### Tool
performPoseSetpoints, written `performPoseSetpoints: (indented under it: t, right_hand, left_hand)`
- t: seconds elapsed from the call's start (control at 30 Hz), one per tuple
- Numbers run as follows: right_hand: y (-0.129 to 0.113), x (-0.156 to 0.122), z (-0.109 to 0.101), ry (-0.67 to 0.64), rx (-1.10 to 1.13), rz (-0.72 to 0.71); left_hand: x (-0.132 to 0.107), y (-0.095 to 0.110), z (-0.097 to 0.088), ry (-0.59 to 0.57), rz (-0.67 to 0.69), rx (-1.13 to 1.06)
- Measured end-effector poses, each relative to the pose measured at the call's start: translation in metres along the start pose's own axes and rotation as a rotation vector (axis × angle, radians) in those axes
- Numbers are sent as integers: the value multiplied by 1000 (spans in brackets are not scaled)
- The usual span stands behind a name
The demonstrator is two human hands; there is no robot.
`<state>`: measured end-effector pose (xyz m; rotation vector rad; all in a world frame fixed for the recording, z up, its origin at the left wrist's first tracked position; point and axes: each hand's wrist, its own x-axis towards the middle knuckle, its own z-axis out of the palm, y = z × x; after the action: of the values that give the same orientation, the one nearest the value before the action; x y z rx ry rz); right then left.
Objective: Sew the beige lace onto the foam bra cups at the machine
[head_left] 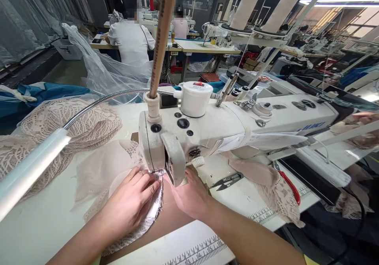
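A white sewing machine (216,119) fills the middle of the view, its head over the cloth. My left hand (134,196) is closed, with bent fingers gripping a lace fabric piece (148,219) just left of the presser foot (160,173). This piece has a curved, frayed dark edge. To the right of the foot, my right hand (191,194) has its thumb and fingers closed on the same fabric; the machine head hides some fingertips. Smooth brown material (174,208) lies beneath, between both hands. Sheer beige fabric (94,170) spreads beyond my left hand.
Lace bundles (79,119) lie at left beneath a lamp (35,162). Thread snips (227,181), red-handled scissors (290,186), a black phone (309,180) and lace pieces (278,194) lie right. A printed ruler (201,253) crosses the front. Two people sit farther back.
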<state>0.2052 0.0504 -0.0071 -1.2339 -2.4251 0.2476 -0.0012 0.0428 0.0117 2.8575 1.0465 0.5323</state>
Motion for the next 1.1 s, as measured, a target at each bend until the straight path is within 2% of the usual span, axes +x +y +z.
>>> performPoseSetpoints:
  t: [0.1,0.33,0.67,1.1]
  right_hand:
    - [0,-1,0,27,19,-15]
    - [-6,-1,-8,-98,-33,-75]
    - [-8,3,-4,-67,-96,-54]
    - [-7,1,-4,-41,-68,-63]
  left_hand:
    - [-1,2,1,-8,18,-41]
    - [-4,-1,3,4,34,-68]
    - [-1,-1,4,-51,-44,-61]
    - [0,-8,8,-16,-9,-59]
